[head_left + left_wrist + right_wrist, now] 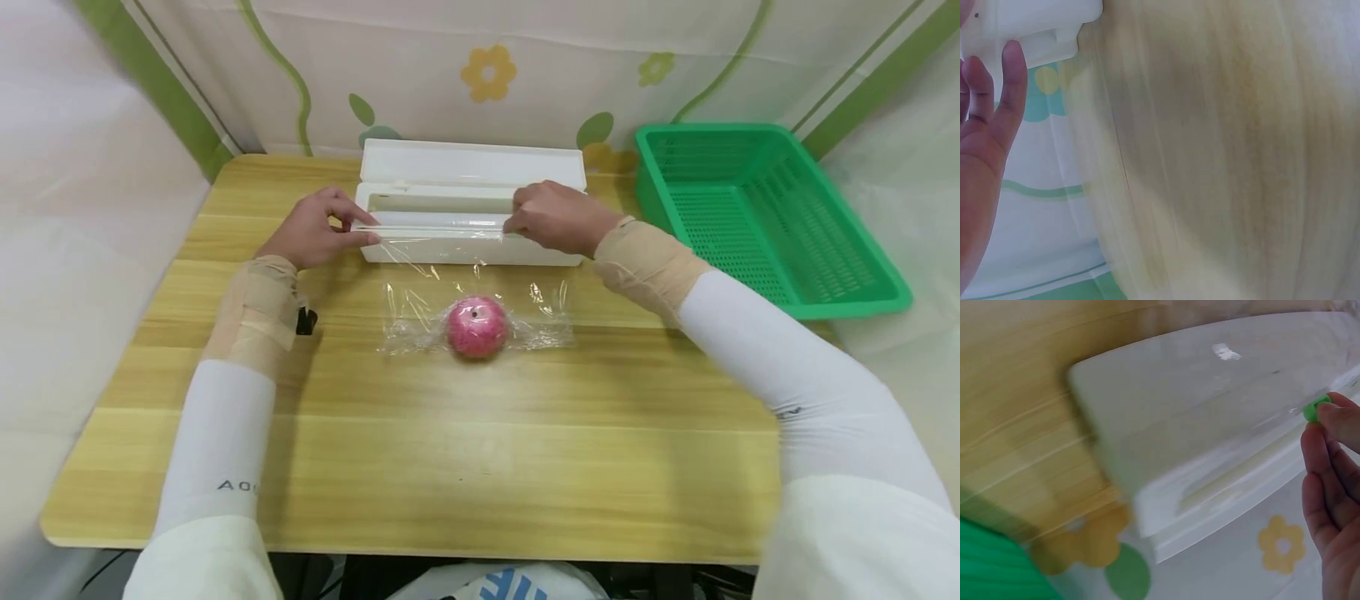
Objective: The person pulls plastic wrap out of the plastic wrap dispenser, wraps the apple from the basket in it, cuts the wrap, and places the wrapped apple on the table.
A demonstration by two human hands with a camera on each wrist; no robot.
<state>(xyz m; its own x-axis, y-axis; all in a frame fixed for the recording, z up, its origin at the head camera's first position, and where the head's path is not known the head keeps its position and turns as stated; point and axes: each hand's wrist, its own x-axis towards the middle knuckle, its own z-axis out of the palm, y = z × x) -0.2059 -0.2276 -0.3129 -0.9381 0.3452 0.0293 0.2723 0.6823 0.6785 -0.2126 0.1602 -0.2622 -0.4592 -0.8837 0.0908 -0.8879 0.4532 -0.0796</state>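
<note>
Looking through the head camera, I see a wooden table with a long white box at its far side, its lid open at the back and a white roll inside. The left hand pinches the left end of the box's front edge between thumb and forefinger. The right hand has thumb and finger together, clamped on a small green slider on that edge, best seen from the right wrist; in the head view this hand covers the right end of the roll. Clear film runs from the box toward the near side, creased and shiny. A pink round object with a dark dot on top sits at the film's near end, mid-table between the forearms. To the far right, a green basket stands near the right forearm, which overlaps its near left side in my view. Behind everything hangs a pale flowered cloth.
</note>
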